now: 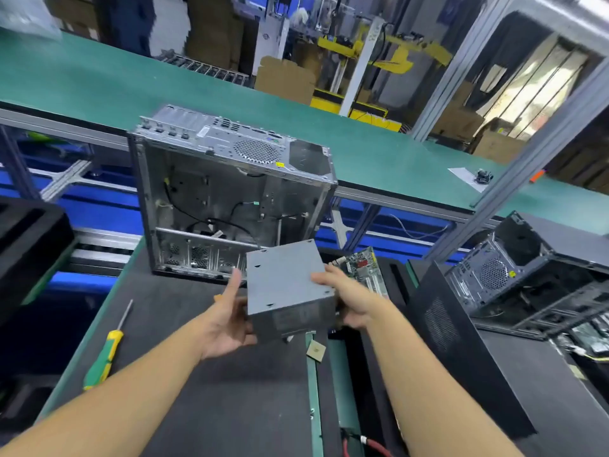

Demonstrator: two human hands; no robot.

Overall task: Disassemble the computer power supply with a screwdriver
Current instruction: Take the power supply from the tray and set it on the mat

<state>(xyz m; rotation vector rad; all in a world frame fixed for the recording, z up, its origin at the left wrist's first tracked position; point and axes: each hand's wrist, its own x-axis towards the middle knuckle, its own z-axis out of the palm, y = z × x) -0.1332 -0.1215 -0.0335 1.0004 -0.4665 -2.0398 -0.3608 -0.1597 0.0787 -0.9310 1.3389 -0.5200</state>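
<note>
Right hand [349,300]: palm and most fingers hidden behind the grey metal box [287,291]; only fingertips show on its top face. Left hand [227,316]: fingers partly behind the box's left side. Label on the box's near face blurred, unreadable. Circuit board [364,267] mostly covered by right hand and box. Second computer case [540,275] cut off by right edge. Black foam tray [29,239] cut off at left edge. Red cable [374,447] runs off the bottom edge. Small dark item on the paper sheet [482,176], far belt: too small to identify. Background shelving and boxes smeared
</note>
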